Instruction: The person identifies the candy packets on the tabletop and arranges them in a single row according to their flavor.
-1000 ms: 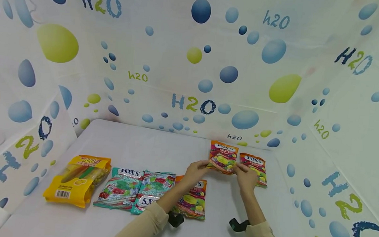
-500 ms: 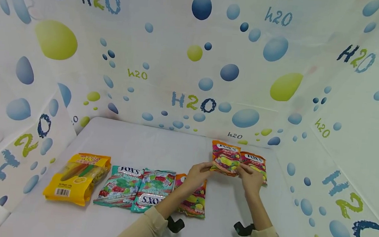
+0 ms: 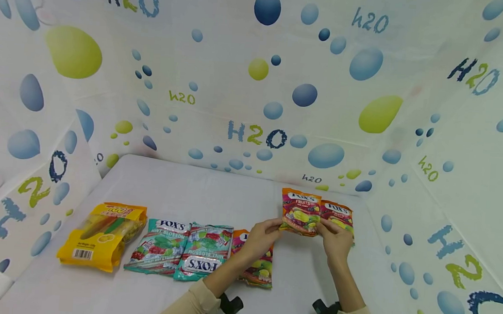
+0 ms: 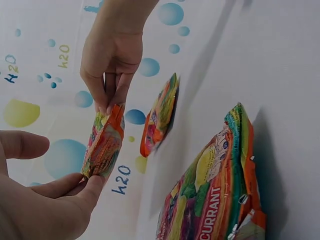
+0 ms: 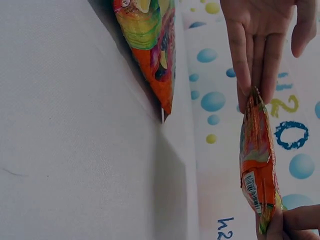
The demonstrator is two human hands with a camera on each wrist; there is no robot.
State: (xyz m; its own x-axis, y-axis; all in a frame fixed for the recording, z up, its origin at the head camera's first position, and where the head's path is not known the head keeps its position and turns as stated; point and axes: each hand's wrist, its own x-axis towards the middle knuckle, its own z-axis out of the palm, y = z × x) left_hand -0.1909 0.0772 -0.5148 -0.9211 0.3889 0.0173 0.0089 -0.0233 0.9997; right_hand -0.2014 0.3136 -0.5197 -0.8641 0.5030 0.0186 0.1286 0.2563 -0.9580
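An orange-red candy bag [image 3: 301,212] labelled FOX'S FRUITS is held up off the table, front towards the head camera. My left hand [image 3: 264,239] holds its lower left corner between straight fingers; the left wrist view shows that thumb [image 4: 25,145] apart from the bag. At the lower right corner, my right hand [image 3: 335,240] pinches the bag between thumb and fingers. A second fruit candy bag [image 3: 339,213] lies just behind the right hand, partly covered. Below the left forearm, a third fruit candy bag [image 3: 261,269] lies partly hidden.
Two teal mint candy bags [image 3: 162,247] [image 3: 205,253] lie side by side left of the left forearm. A yellow bag [image 3: 101,236] lies farther left on the white table [image 3: 179,186]. Printed cloth walls [image 3: 222,77] enclose the back and sides.
The held candy bag has shifted slightly right, with both hands moving along with it. It now overlaps the view of the bag behind. The other bags stay put.
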